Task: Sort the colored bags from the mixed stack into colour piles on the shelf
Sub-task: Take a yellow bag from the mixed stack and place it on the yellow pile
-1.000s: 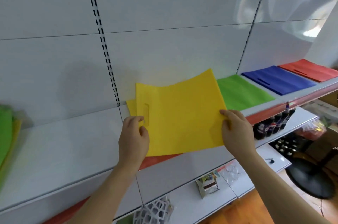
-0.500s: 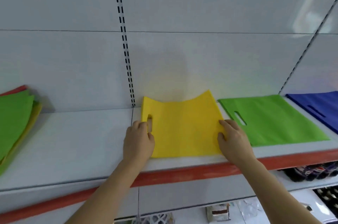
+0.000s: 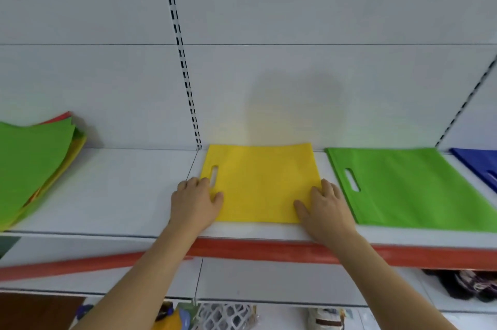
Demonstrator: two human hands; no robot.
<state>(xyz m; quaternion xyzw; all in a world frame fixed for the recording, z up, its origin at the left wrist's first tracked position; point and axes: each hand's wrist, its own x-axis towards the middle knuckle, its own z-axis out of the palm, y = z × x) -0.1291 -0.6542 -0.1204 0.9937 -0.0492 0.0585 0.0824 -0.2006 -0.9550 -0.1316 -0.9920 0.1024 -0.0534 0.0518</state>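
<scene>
A yellow bag [image 3: 261, 181] lies flat on the white shelf [image 3: 121, 189], its cut-out handle to the left. My left hand [image 3: 195, 203] rests on the bag's front left corner, thumb on the fabric beside the handle hole. My right hand [image 3: 325, 211] lies flat on the front right corner with its fingers spread. Right of the yellow bag sits a green bag [image 3: 403, 187], and a blue bag [image 3: 478, 165] shows at the frame's right edge. The mixed stack [image 3: 29, 162], green on top with yellow and red edges beneath, sits at the far left of the shelf.
A white back panel with a slotted upright [image 3: 183, 60] rises behind the shelf. A red strip [image 3: 269, 249] runs along the shelf's front edge. Lower shelves hold dark bottles [image 3: 468, 284] and a white mesh basket [image 3: 226, 316]. Bare shelf lies between the mixed stack and the yellow bag.
The yellow bag, held up in both hands a second ago, has come down and now lies flat on the shelf. Both hands went from pinching its edges to resting on it.
</scene>
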